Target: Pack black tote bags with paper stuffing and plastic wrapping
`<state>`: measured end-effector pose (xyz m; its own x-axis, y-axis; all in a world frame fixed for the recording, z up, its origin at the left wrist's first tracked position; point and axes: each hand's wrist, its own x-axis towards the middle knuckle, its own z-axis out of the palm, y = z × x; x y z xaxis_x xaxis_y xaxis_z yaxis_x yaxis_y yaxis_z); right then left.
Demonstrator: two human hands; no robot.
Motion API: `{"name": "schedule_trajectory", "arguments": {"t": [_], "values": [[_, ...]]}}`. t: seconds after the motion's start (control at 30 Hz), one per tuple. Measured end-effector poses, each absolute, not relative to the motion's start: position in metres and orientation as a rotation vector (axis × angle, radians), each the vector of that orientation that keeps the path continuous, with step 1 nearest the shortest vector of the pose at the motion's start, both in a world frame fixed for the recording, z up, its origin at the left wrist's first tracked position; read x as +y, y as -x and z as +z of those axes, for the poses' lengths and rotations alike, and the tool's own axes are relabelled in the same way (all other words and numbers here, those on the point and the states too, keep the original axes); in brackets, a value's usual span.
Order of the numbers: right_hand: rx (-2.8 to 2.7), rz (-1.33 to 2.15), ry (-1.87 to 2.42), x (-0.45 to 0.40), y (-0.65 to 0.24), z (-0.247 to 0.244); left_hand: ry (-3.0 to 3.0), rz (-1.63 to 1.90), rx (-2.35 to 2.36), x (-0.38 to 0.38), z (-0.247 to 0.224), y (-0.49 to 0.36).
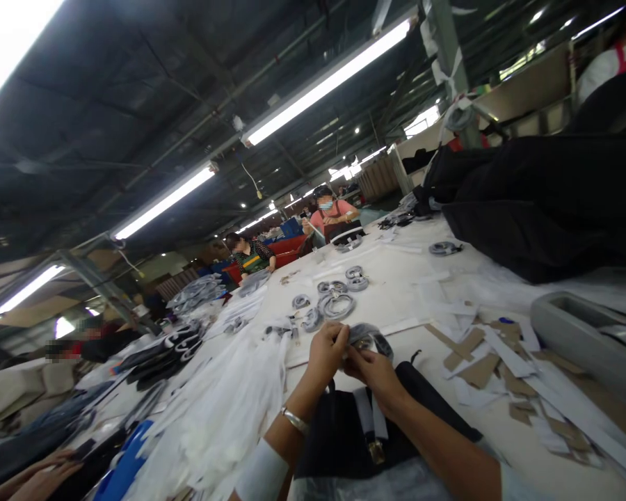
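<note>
My left hand and my right hand meet over the front of the table, fingers pinched together. Between and just beyond them is a coiled strap, dark grey and shiny as if in clear plastic; both hands grip its near side. My fingers hide the exact spot they pinch. Beneath my wrists lies a black fabric bag, with a light grey strap ending in a brass-coloured clasp. Plastic film shows along the bag's near edge.
More coiled straps lie farther up the white table. White plastic bags are heaped left, cardboard and paper scraps right. A grey plastic holder and black fabric stand right. Co-workers sit opposite; another person's hands show lower left.
</note>
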<state>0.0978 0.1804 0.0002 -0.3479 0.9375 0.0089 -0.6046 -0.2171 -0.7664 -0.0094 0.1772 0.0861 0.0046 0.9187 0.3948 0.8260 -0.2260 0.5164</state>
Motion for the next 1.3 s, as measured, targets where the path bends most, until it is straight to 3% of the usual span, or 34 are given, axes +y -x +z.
{"name": "schedule_trajectory", "arguments": {"t": [0.67, 1.0, 1.3], "values": [[-0.756, 1.786, 0.350, 0.172, -0.111, 0.015, -2.210, 1.258, 1.954, 0.157, 0.075, -0.013], [-0.806, 1.804, 0.576, 0.180, -0.107, 0.000, -2.073, 1.130, 1.767, 0.156, 0.075, 0.001], [-0.907, 1.738, 0.633, 0.178, -0.109, 0.005, -1.927, 0.811, 1.515, 0.144, 0.097, 0.045]]}}
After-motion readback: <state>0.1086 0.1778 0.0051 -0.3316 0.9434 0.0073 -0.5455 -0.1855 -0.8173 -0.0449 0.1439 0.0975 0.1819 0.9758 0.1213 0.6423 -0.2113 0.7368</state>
